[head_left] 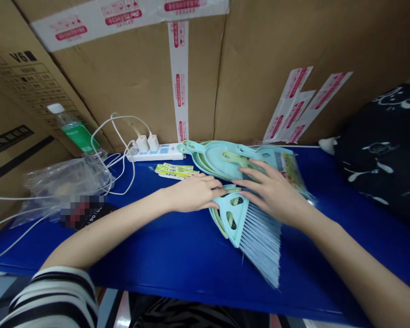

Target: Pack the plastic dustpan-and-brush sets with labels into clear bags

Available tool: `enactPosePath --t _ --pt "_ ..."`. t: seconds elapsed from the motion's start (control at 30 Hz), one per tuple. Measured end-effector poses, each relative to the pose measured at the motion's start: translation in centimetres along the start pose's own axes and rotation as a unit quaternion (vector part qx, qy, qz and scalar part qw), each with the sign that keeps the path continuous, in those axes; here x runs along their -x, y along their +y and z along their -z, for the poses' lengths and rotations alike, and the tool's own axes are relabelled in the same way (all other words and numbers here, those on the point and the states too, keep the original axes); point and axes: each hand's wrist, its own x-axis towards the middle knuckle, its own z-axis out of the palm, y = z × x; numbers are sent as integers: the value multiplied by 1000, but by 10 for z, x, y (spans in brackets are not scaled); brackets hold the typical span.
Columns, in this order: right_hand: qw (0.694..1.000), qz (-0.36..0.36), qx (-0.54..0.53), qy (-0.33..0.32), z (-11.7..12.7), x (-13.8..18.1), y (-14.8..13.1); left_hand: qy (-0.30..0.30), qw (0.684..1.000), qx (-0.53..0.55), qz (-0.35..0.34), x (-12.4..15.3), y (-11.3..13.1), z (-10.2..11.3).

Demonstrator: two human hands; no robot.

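Light blue and green hand brushes lie stacked on the table, with pale blue bristles fanned toward the front. My left hand is closed at the upper left edge of this stack, thumb and fingers around its narrow end. Over the bristles' upper part is my right hand, its fingers stretched out and spread, the tips near the top of the brushes. Behind both hands sit stacked blue and green dustpans. A packaged brush in clear plastic lies to their right, partly hidden by my right hand.
Yellow-green paper strips lie left of the dustpans, before a white power strip with chargers and cables. Farther left are a bottle, clear plastic bags and a partly blurred dark device. Cardboard boxes wall the back; a black patterned bag stands right.
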Motion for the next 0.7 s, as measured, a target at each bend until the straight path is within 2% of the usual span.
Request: enactPosePath --t 0.1,0.23,0.5,0.7 --pt "1000 10 -15 -7 1 -1 -4 -13 998 -43 43 7 5 -6" --pt "999 20 -26 -18 0 -1 -5 -14 996 -42 83 17 1 -7" --pt "999 27 -21 -33 -4 -2 -11 -32 996 -21 83 28 -2 -8" --pt "994 -7 -87 -71 -1 -3 -15 -65 993 -32 89 28 4 -8"
